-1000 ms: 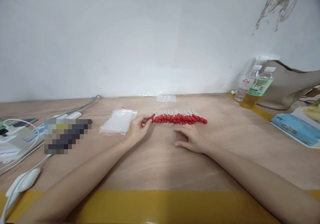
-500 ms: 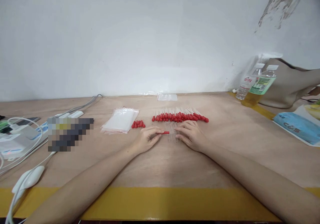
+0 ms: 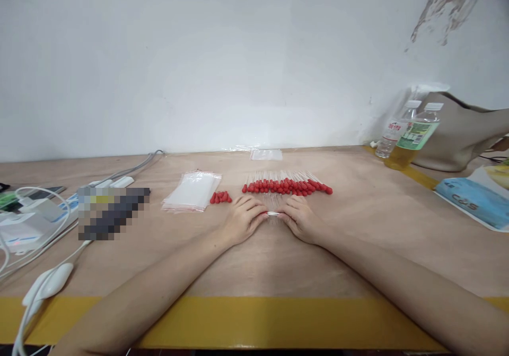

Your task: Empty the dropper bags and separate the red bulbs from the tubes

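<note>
Between my hands lies a thin glass dropper tube (image 3: 273, 214), level and crosswise. My left hand (image 3: 246, 219) is closed on the red rubber bulb at its left end; only a sliver of red shows past the fingertips. My right hand (image 3: 300, 219) pinches the tube's other end. Loose glass tubes (image 3: 272, 201) lie just behind and below the fingers, partly hidden. Farther back stretches a row of droppers with red bulbs (image 3: 284, 187), tips toward the wall. A small pile of loose red bulbs (image 3: 221, 197) sits left of my left hand.
A stack of clear plastic bags (image 3: 193, 190) lies left of the bulbs, and another bag (image 3: 266, 155) lies by the wall. Cables and a white power strip (image 3: 71, 202) occupy the left side. Bottles (image 3: 413, 136), a grey bag (image 3: 457, 133) and a blue packet (image 3: 475, 202) stand right.
My left hand has moved right and closed farther over the red bulb, which is now mostly hidden. My hands are nearer each other, and the right fingers have closed more on the tube.
</note>
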`<state>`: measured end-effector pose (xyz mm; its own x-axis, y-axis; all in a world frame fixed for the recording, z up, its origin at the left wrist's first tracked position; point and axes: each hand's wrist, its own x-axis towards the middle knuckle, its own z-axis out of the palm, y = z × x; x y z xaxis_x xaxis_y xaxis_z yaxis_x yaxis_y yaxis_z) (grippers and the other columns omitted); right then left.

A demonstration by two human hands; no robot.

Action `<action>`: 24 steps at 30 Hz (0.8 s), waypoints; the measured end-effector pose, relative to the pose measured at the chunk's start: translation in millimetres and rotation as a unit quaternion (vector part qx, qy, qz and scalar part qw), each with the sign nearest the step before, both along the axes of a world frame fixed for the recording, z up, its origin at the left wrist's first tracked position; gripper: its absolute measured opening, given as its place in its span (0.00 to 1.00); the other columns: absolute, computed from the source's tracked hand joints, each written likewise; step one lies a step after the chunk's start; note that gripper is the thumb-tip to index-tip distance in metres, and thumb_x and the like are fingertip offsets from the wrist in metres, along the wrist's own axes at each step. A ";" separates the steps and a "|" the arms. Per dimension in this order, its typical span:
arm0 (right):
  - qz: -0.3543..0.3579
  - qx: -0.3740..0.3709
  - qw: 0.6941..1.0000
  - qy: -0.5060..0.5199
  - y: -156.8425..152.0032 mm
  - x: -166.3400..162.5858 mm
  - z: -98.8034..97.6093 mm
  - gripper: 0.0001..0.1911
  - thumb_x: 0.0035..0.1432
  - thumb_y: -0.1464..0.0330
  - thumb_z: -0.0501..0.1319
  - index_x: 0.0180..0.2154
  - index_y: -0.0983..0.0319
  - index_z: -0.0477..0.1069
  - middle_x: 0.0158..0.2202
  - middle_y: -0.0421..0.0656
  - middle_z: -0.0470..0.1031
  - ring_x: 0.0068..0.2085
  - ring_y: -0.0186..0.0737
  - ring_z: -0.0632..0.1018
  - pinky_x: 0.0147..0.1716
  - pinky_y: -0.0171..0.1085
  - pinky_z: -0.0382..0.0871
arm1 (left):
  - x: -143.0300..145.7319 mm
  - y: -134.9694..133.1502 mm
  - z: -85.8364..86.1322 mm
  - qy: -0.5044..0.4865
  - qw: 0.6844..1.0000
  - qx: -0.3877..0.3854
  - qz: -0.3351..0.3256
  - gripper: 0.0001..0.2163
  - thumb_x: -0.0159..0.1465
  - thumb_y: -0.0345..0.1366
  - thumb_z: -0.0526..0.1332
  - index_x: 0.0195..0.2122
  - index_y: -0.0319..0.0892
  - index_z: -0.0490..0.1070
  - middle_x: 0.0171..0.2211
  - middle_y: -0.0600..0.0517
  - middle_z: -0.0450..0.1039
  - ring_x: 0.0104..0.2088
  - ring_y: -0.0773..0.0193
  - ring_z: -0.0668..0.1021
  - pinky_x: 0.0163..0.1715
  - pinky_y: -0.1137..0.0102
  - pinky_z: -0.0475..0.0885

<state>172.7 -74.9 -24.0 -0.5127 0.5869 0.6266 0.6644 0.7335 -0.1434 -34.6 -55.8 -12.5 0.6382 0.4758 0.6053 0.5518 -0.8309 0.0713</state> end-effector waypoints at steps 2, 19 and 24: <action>-0.007 0.009 1.000 -0.016 -1.9 -1.8 1.9 0.13 0.61 0.65 0.50 0.35 0.62 0.71 0.28 0.42 0.70 0.35 0.37 0.67 0.40 0.40 0.56 | 0.0 -1.0 0.5 0.014 1.000 0.021 0.000 0.08 0.63 0.37 0.53 0.37 0.42 0.70 0.35 0.51 0.73 0.39 0.63 0.71 0.42 0.65 0.61; 0.039 0.117 0.992 -0.040 -6.6 -3.8 5.0 0.15 0.60 0.67 0.50 0.25 0.63 0.68 0.20 0.39 0.62 0.29 0.34 0.61 0.39 0.39 0.53 | -0.1 -10.5 15.0 0.118 0.993 -0.007 -0.016 0.14 0.65 0.38 0.46 0.26 0.41 0.65 0.28 0.54 0.69 0.36 0.64 0.67 0.50 0.62 0.53; 0.053 0.178 0.979 -0.077 -9.0 -0.2 6.8 0.11 0.60 0.70 0.50 0.30 0.63 0.69 0.20 0.39 0.63 0.29 0.34 0.61 0.39 0.40 0.54 | -1.9 -13.5 16.0 0.114 0.992 -0.050 -0.035 0.15 0.66 0.37 0.45 0.25 0.40 0.63 0.26 0.54 0.67 0.35 0.65 0.66 0.46 0.63 0.54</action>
<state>172.5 -83.9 -17.2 -0.6640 0.2830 0.6921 0.5751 0.7848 0.2309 -36.5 -69.3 3.5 0.7859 0.4767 0.3938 0.5049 -0.8624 0.0364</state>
